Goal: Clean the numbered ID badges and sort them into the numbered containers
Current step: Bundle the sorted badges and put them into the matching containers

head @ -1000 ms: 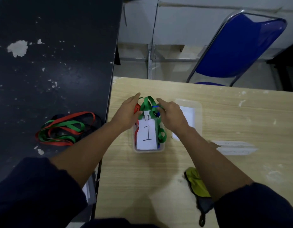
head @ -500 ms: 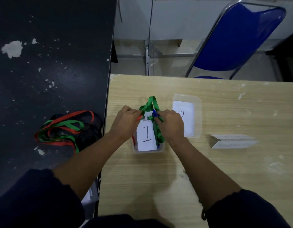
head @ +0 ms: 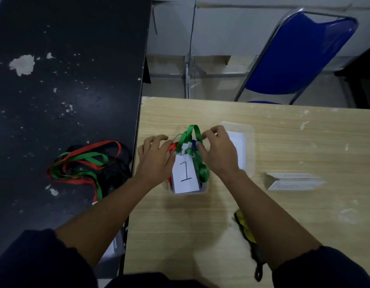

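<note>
Two hands at the badge (head: 185, 175) container (head: 205, 189) by the table's (head: 284, 215) left edge: left hand (head: 155, 161) slack, empty; right hand (head: 218, 154), grip unclear.

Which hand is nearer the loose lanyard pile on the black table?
Left. The left hand is at the left side of the container, closest to the lanyard pile; the right hand is beyond the badge marked 1, farther right.

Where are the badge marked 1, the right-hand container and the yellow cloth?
badge marked 1 (head: 185, 175): head view, white card by the digit.
right-hand container (head: 250, 150): head view, right wall.
yellow cloth (head: 245, 225): head view, yellow fold.
</note>
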Motion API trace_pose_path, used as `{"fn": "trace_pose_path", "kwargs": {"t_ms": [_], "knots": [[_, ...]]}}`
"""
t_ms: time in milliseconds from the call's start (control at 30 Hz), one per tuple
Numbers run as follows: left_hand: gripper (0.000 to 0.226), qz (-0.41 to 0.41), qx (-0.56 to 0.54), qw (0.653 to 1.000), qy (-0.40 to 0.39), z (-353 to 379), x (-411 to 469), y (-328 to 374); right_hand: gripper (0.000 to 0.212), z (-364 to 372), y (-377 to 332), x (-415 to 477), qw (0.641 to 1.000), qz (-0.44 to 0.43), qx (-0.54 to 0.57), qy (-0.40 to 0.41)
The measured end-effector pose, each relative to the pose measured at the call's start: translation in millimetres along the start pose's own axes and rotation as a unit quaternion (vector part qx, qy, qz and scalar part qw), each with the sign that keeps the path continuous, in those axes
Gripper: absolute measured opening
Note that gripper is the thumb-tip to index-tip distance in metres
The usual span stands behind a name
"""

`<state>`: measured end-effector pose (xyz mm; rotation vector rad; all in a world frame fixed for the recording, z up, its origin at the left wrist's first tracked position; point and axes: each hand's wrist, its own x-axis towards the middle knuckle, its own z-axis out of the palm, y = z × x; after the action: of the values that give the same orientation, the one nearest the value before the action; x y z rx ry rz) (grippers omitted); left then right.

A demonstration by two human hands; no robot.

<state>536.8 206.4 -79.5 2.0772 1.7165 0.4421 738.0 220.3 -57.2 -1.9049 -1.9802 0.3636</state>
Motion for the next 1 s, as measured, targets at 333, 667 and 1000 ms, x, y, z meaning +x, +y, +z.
{"fn": "trace_pose_path", "kwargs": {"t_ms": [333, 667, 1000], "knots": [[0.024, -0.042, -0.159, 0.986, 0.030, -2.1, -19.5, -7.8, 0.027, 9.2, 10.2, 18.8, 0.984, -0.071, 0.007, -0.164], [0.003, -0.219, -0.269, 0.935, 0.073, 9.6, -18.3, 7.1, 0.015, 22.4, 9.4, -32.4, 0.977, -0.123, -0.134, -0.111], [0.009, -0.215, -0.305, 0.926, 0.051, 10.5, -18.2, 21.3, 0.011, 23.5, 1.4, -38.0, 0.992, -0.028, -0.055, -0.110]]}}
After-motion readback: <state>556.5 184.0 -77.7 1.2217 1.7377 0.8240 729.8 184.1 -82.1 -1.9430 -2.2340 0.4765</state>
